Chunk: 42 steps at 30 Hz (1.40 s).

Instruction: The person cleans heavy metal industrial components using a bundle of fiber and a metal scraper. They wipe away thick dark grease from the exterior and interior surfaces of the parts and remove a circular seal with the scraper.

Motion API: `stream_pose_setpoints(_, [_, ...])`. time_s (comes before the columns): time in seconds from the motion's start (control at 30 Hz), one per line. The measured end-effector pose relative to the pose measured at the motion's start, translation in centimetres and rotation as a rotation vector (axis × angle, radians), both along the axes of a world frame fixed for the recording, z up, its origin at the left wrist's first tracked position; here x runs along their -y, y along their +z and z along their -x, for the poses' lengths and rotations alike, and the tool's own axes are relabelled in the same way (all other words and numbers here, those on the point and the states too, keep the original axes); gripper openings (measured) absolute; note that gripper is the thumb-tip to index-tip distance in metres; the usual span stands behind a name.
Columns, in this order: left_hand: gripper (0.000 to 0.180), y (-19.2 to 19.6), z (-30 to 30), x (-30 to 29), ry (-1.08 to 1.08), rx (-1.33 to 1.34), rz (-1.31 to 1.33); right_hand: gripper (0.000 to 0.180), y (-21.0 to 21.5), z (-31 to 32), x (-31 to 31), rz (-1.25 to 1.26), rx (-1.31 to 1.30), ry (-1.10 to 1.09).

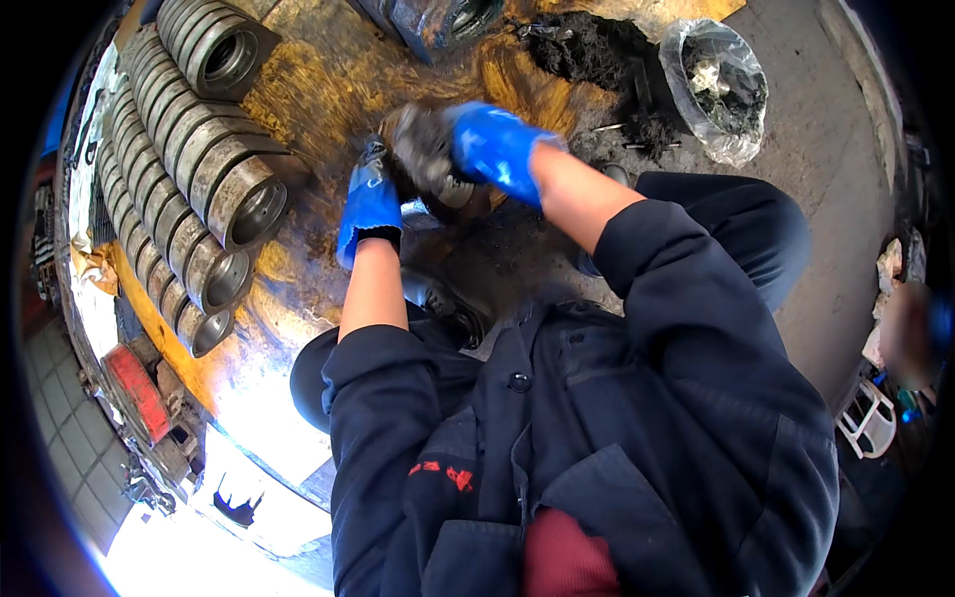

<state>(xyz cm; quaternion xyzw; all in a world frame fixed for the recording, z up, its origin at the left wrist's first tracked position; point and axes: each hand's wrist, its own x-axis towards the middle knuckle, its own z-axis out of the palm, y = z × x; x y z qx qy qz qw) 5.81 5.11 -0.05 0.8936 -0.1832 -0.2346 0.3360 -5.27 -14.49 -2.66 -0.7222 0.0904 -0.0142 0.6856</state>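
My left hand [372, 189], in a blue glove blackened at the fingers, is closed against the left side of a dark metal cylinder [456, 193]. The cylinder is low in front of me, and its shiny round end shows below my right hand. My right hand [438, 147], also in a blue glove with a blackened palm and fingers, lies over the top of the cylinder. Motion smears its fingers, so their grip cannot be made out. Both gloves hide most of the cylinder.
Several rows of grooved metal cylinders [214, 189] lie on the oily yellow-brown surface [318, 80] at left. A dark metal block [438, 25] is at the far side. Black fibrous scrap [597, 50] lies beside a clear plastic bag [731, 134] at right. My knees flank the work.
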Motion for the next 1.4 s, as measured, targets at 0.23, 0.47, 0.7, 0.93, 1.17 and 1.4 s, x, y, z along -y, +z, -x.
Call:
stream_pose_setpoints(0.23, [0.05, 1.0, 0.9, 2.1, 0.362, -0.257, 0.294, 0.029, -4.5, 3.9, 1.0, 0.113, -0.617, -0.607])
stream_pose_setpoints(0.47, [0.035, -1.9, 0.7, 1.4, 0.673, -0.452, 0.555, 0.019, -3.6, -3.6, -3.3, 1.168, 0.497, 0.445])
stream_pose_setpoints(0.7, [0.033, -5.2, 0.2, 1.9, 0.713, -0.453, 0.638, 0.027, -14.8, -5.3, -4.0, 0.754, 0.521, -0.055])
stream_pose_setpoints(0.93, [0.03, -3.9, 0.4, 3.1, 0.659, -0.349, 0.644, 0.04, -10.6, -2.2, -7.2, 0.696, -0.185, 0.107])
stream_pose_setpoints(1.17, [0.032, -2.4, 0.3, 3.5, 0.564, -0.321, 0.576, 0.043, -9.1, -3.1, -5.6, -0.344, -0.59, 0.08])
stream_pose_setpoints(1.4, [0.029, -3.2, 0.9, 3.2, 0.625, -0.288, 0.548, 0.028, -4.5, -4.2, -3.2, 1.109, -0.1, 0.243])
